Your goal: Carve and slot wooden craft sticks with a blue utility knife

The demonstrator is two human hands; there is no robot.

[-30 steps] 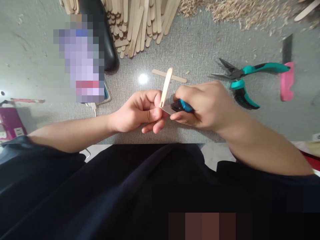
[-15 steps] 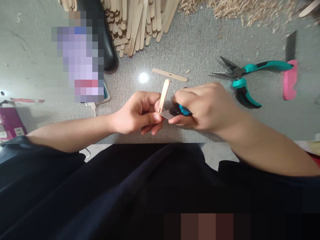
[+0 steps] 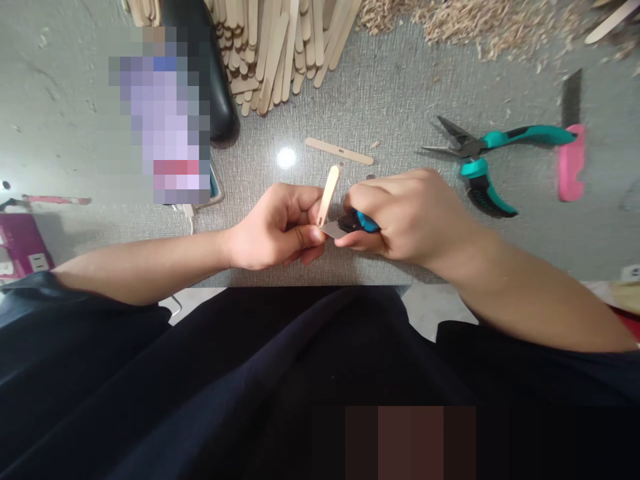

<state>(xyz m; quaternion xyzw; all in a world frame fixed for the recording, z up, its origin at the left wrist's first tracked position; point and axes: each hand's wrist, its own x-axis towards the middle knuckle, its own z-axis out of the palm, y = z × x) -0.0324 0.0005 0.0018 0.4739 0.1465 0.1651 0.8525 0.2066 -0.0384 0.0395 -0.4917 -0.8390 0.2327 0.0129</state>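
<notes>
My left hand is closed around the lower end of a thin wooden stick that stands nearly upright above the grey table. My right hand grips a utility knife with a blue and black handle. Its short metal blade points left and touches the stick just above my left thumb. Both hands are near the table's front edge, over my dark clothing.
A second wooden stick lies flat just beyond the hands. A heap of wooden sticks sits at the back. Teal-handled pliers and a pink tool lie to the right. Wood shavings cover the far right. A dark object stands at back left.
The stick has slid lower in my left hand, so less of it sticks up. The knife blade stays against it near my thumb. Both hands shifted only slightly.
</notes>
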